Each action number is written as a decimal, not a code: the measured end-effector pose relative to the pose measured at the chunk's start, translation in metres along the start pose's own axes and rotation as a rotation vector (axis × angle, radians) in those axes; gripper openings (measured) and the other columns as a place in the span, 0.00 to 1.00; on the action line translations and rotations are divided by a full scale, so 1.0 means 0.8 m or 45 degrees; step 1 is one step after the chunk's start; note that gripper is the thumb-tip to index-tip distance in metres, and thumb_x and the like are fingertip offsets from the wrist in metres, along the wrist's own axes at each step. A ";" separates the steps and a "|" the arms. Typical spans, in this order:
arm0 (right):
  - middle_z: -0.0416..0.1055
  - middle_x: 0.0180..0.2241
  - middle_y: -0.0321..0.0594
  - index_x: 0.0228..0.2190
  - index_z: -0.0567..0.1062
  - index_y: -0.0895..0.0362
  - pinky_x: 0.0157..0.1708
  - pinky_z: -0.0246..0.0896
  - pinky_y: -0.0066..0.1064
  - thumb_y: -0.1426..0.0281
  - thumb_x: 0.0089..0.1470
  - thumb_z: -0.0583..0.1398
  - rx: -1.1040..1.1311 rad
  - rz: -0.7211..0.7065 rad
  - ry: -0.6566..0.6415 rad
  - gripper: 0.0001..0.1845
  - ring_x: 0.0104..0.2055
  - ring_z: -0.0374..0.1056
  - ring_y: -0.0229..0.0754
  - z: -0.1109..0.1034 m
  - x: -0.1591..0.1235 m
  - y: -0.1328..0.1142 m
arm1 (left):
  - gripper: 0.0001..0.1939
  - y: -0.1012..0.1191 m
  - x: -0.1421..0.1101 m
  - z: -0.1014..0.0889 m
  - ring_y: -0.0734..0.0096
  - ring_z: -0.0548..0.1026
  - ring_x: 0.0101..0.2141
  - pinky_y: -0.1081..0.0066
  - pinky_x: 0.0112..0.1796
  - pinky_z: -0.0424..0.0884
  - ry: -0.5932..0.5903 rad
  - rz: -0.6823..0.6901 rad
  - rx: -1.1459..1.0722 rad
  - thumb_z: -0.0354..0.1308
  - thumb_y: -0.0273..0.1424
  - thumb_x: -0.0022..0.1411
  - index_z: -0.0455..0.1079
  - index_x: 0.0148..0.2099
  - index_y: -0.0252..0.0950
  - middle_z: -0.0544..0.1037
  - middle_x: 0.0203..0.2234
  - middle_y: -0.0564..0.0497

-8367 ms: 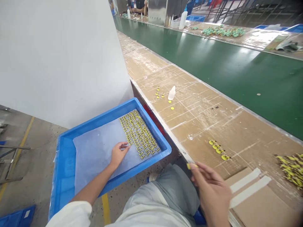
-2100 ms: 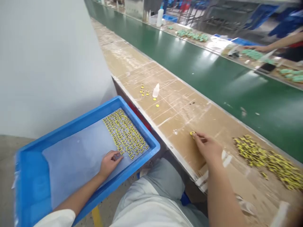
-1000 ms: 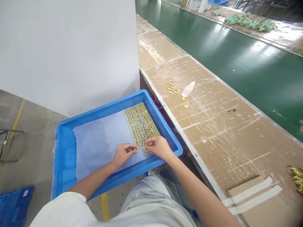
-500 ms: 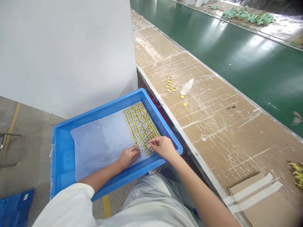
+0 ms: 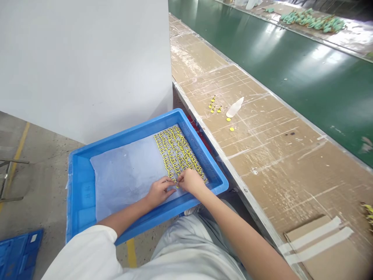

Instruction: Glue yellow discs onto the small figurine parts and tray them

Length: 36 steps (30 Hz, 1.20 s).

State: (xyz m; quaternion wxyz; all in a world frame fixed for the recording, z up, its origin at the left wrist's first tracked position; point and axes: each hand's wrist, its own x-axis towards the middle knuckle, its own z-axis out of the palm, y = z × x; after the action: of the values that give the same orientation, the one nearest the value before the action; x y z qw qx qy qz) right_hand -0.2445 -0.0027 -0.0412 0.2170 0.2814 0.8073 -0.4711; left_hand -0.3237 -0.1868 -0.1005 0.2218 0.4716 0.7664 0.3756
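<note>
A blue plastic tray (image 5: 128, 138) lined with a pale sheet (image 5: 128, 175) holds rows of small yellow-and-black pieces (image 5: 175, 147) at its right end. My right hand (image 5: 190, 182) is at the near end of these rows, thumb and fingers pinched together. At its fingertips is a small yellow piece (image 5: 177, 186), partly hidden. Just left of it, my left hand (image 5: 159, 192) rests low over the sheet, thumb and fingers apart, fingertips close to the same piece.
On the cardboard-covered bench (image 5: 274, 163) stand several small yellow pieces (image 5: 215, 105), a white squeeze bottle (image 5: 234, 107) and two yellow discs (image 5: 232, 129). A green conveyor belt (image 5: 262, 58) runs beyond it. A white panel (image 5: 87, 70) rises behind the tray.
My right hand has moved left towards my left hand, its fingertips now near the left fingertips. The left hand's thumb and fingers have spread. The whole view has shifted slightly.
</note>
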 end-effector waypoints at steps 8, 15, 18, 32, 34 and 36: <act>0.75 0.34 0.37 0.40 0.75 0.60 0.32 0.72 0.31 0.63 0.63 0.60 0.077 0.122 -0.201 0.12 0.31 0.72 0.35 0.005 0.005 0.002 | 0.14 0.018 -0.006 0.008 0.70 0.79 0.25 0.69 0.29 0.77 0.072 -0.237 -0.176 0.66 0.38 0.57 0.78 0.45 0.38 0.83 0.35 0.47; 0.75 0.32 0.36 0.44 0.73 0.60 0.29 0.71 0.29 0.61 0.63 0.59 0.048 0.159 -0.202 0.15 0.27 0.71 0.34 0.010 0.006 -0.003 | 0.11 0.006 -0.008 0.014 0.68 0.80 0.29 0.70 0.30 0.76 0.087 -0.264 -0.112 0.65 0.34 0.57 0.78 0.43 0.38 0.83 0.31 0.49; 0.76 0.34 0.38 0.43 0.74 0.60 0.33 0.72 0.32 0.64 0.61 0.62 -0.033 0.111 -0.096 0.13 0.31 0.73 0.37 0.007 0.000 -0.001 | 0.09 0.003 -0.012 0.013 0.70 0.78 0.29 0.69 0.33 0.76 0.047 -0.206 -0.038 0.64 0.32 0.59 0.78 0.43 0.39 0.83 0.34 0.49; 0.81 0.35 0.45 0.41 0.80 0.56 0.41 0.66 0.32 0.72 0.54 0.60 -0.203 -0.033 0.443 0.13 0.43 0.76 0.49 -0.032 -0.056 0.016 | 0.08 -0.004 -0.011 0.013 0.70 0.77 0.30 0.70 0.33 0.75 0.004 -0.054 0.220 0.61 0.34 0.62 0.79 0.41 0.41 0.79 0.35 0.48; 0.81 0.36 0.43 0.42 0.79 0.55 0.42 0.66 0.32 0.72 0.55 0.59 -0.185 -0.085 0.462 0.13 0.43 0.76 0.47 -0.030 -0.061 0.016 | 0.08 -0.004 -0.011 0.014 0.69 0.78 0.31 0.69 0.35 0.75 0.013 -0.049 0.230 0.60 0.34 0.63 0.79 0.40 0.41 0.79 0.35 0.48; 0.81 0.37 0.42 0.42 0.79 0.54 0.42 0.66 0.31 0.71 0.57 0.58 -0.161 -0.150 0.471 0.13 0.42 0.76 0.46 -0.028 -0.065 0.017 | 0.08 -0.006 -0.010 0.013 0.68 0.79 0.34 0.69 0.37 0.76 0.026 -0.044 0.243 0.59 0.34 0.64 0.79 0.40 0.41 0.80 0.35 0.49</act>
State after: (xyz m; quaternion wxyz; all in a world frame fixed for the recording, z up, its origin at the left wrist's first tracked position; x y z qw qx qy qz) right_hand -0.1989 0.0094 -0.0075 0.0544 0.3012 0.8765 -0.3716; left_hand -0.3154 -0.1914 -0.1108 0.1745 0.4733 0.8090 0.3017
